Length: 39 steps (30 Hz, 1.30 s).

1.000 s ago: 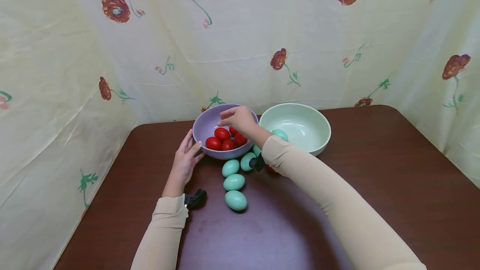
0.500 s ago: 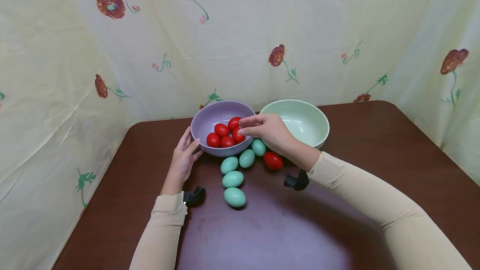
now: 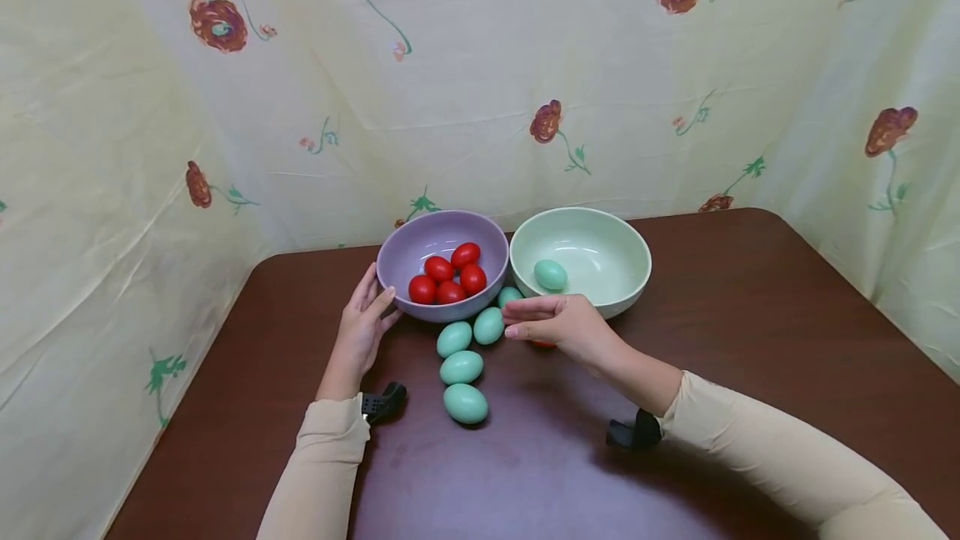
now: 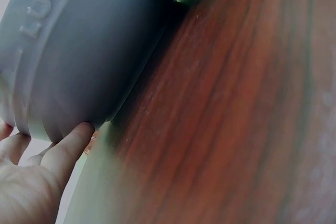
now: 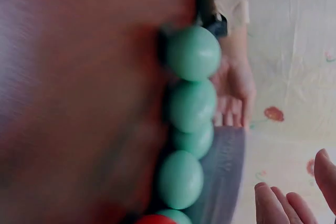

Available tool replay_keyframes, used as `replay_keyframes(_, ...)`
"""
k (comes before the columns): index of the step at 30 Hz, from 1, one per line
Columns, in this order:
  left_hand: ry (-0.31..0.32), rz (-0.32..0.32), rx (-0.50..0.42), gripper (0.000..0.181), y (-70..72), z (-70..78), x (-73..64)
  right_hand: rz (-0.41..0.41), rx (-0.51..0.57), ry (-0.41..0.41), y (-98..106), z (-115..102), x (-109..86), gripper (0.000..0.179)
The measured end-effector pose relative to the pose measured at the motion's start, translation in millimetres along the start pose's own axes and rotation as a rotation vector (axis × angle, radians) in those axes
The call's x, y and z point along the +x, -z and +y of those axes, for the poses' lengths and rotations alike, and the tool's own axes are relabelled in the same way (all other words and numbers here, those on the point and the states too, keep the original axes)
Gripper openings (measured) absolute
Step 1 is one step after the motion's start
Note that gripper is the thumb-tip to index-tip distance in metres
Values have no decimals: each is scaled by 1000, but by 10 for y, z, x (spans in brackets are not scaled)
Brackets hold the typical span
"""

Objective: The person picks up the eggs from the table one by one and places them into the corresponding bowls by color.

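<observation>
My left hand [image 3: 362, 332] rests against the left side of the purple bowl [image 3: 390, 261], thumb at its rim and fairly straight fingers on the outer wall; the left wrist view shows these fingers [image 4: 68, 153] touching it. Several red eggs [image 3: 450, 292] lie inside. My right hand [image 3: 573, 327] hovers in front of the pale green bowl [image 3: 637, 273], fingers straight, thumb apart, nothing between them. Below it a red egg [image 3: 544, 344] on the table is mostly hidden by the hand. Several mint-green eggs [image 3: 461, 367] curve along the table in front of the bowls.
One mint-green egg [image 3: 551, 275] sits in the pale green bowl. Both bowls stand side by side near the back edge of the dark brown table [image 3: 735, 298]. Behind hangs a flowered curtain [image 3: 450, 107]. A black wrist camera [image 3: 384, 402] is strapped to each forearm.
My right hand has moved out of the purple bowl, to the right and toward me, over the red egg on the table. The left hand has stayed at the purple bowl.
</observation>
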<state>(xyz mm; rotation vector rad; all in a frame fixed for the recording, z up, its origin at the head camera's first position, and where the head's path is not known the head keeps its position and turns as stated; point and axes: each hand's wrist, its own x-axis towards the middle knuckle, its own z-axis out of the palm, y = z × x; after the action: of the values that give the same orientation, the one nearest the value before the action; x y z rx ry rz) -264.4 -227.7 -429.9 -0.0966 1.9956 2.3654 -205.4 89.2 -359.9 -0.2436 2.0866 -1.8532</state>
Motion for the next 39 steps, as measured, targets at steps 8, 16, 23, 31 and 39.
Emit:
replay_keyframes(8,4,-2,-6,68,24,-9,-21,17,44,-28,75,291,-167,49)
replay_keyframes(16,8,1,-16,68,16,-40,-24,33,6,-53,182,432,-271,48)
replay_keyframes(23,2,0,-5,69,47,-19,-34,51,-20,-87,312,514,-336,53)
replay_keyframes(31,-4,1,-10,69,41,30,-1,119,-72,-97,426,491,-307,55)
replay_keyframes(39,-2,3,-19,68,-6,-3,11,175,-131,-119,456,504,-297,56)
